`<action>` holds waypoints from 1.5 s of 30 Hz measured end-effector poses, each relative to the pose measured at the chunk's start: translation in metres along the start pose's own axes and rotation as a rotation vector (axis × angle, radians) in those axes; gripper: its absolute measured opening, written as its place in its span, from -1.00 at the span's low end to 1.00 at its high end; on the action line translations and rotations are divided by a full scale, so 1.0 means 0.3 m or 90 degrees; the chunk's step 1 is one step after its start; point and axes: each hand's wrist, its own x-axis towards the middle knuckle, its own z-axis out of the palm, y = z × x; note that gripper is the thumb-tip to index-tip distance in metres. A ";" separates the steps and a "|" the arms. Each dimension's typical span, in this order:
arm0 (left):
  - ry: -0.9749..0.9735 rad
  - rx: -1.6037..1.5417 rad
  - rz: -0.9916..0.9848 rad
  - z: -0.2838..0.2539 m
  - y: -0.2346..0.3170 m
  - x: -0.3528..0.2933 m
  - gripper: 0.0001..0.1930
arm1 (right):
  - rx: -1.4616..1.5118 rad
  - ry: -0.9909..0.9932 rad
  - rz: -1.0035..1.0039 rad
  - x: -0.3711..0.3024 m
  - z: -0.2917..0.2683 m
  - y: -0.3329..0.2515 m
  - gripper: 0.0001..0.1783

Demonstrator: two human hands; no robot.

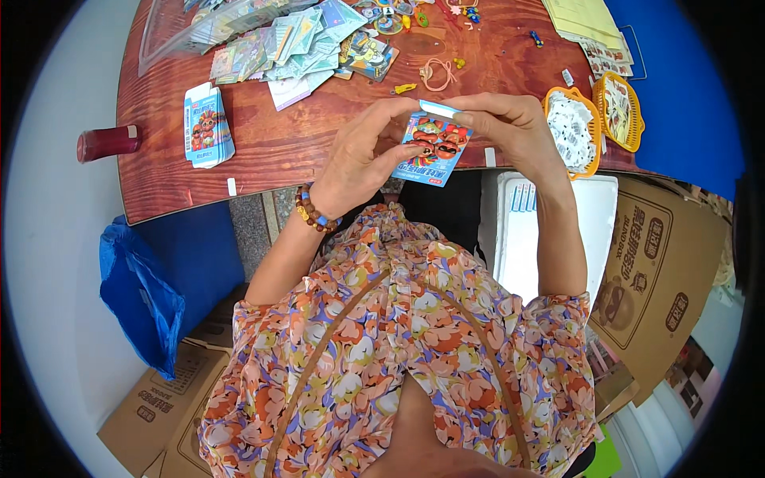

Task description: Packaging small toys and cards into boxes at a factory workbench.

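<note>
Between both hands, just past the table's near edge, is a small blue cardboard box (434, 151) printed with red cartoon figures. Its top flap stands up, white on the inside. My left hand (362, 147), with a beaded bracelet at the wrist, grips the box's left side, thumb across the front. The fingers of my right hand (510, 123) pinch the upper right corner by the flap. What is inside the box cannot be seen. A stack of similar blue boxes (209, 127) lies on the table to the left.
Cards (307, 52) are heaped at the far left beside a clear plastic bin (179, 40). Small toys and a pink cord (438, 76) are scattered mid-table. Yellow baskets (596, 111) hold paper pieces at right. A white foam box (510, 239) and cartons (665, 255) stand below.
</note>
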 end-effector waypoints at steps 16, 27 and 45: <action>-0.025 0.063 -0.001 0.002 0.004 0.006 -0.36 | -0.405 0.024 -0.251 -0.035 0.037 0.001 -0.73; 0.016 -0.047 -0.009 0.041 -0.020 -0.012 -0.41 | -0.439 0.114 -0.323 -0.099 0.089 0.068 -0.67; -0.048 -0.117 -0.105 0.120 -0.044 -0.014 -0.58 | -0.153 0.187 -0.196 -0.174 0.053 0.187 -0.75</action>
